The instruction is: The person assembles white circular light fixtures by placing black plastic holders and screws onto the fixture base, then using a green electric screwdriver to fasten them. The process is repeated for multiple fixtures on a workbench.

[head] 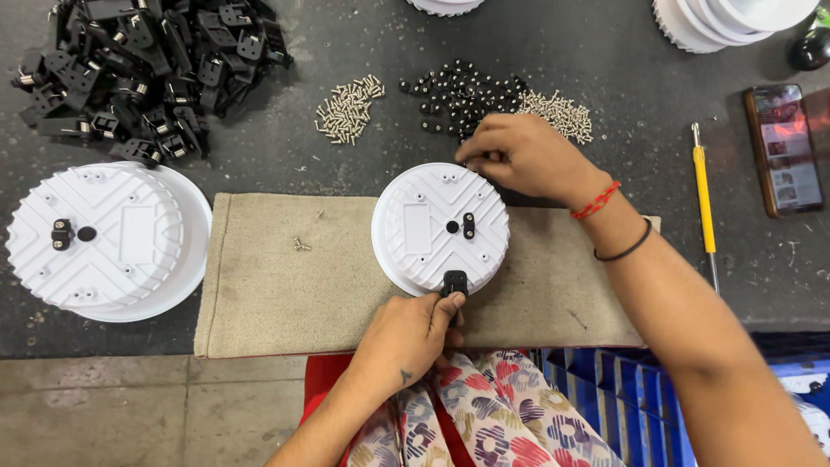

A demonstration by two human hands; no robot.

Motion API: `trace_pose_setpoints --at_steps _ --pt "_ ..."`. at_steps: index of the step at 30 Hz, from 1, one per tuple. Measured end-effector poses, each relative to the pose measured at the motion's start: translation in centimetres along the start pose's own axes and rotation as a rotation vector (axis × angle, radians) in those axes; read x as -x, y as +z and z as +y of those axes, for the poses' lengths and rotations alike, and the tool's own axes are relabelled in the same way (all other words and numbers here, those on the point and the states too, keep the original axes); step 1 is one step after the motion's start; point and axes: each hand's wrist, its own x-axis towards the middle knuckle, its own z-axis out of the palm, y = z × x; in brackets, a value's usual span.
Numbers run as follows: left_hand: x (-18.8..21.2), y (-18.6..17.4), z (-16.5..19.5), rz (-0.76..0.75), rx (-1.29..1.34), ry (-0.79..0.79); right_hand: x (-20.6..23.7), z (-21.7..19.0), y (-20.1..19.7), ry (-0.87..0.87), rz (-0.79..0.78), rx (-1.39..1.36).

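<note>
Where hands (406,333) work: screws (347,108), clips (143,73) nearby.

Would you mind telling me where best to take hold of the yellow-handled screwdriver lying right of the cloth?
Probably by the yellow handle, coming straight down from above with the right hand. The yellow-handled screwdriver lies flat on the table, handle thickest and clear of the phone and the cloth.

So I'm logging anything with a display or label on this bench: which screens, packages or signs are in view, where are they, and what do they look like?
Phone: lying flat on the dark bench at the far right, beyond the yellow-handled screwdriver; a narrow rectangle in a brownish case, screen lit with small reddish and pale picture blocks.
No packages, signs or separate labels show.
</note>
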Motion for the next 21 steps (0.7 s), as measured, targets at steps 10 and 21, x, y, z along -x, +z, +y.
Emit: trace_pose_setpoints --at_steps 10,21 --pt "0.1 -0.2 0.2 -0.026 0.044 -0.024 1.6 1.1 -1.2 0.087 -0.061 -0.057" --pt "0.4 -0.2 0.2 -0.033 0.036 -0.009 5.3 -3.2 0.4 0.121 0.265 0.048"
